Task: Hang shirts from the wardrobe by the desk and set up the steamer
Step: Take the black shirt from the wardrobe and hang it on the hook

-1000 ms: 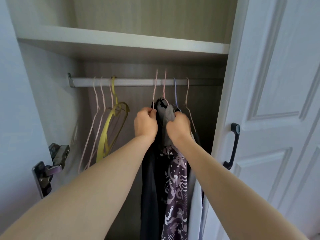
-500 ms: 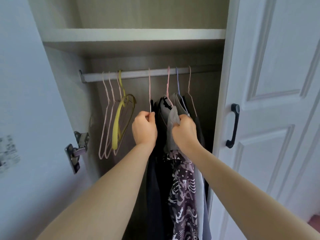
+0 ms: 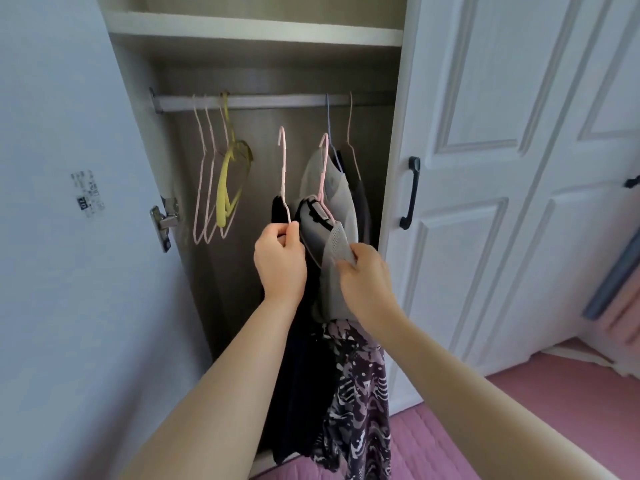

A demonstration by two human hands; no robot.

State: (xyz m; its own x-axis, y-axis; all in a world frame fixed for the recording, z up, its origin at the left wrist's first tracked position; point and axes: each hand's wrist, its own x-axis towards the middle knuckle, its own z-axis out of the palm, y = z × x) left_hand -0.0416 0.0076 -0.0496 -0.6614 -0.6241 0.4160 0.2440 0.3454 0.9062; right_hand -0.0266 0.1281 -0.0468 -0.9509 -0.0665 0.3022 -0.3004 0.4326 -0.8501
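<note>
The open wardrobe (image 3: 263, 64) fills the frame's centre, its rail (image 3: 270, 100) crossing the upper middle. At centre, 2 pink hangers are held clear below the rail. A dark shirt (image 3: 298, 358) is carried on the hanger neck pinched by the left hand (image 3: 280, 261). A grey shirt (image 3: 337, 271) is clenched by the right hand (image 3: 367, 282), above a patterned garment (image 3: 356, 410).

Left hand (image 3: 280, 258) and right hand (image 3: 365, 277) with both forearms bare to the frame edge; no sleeve, glove, or jewellery visible.
</note>
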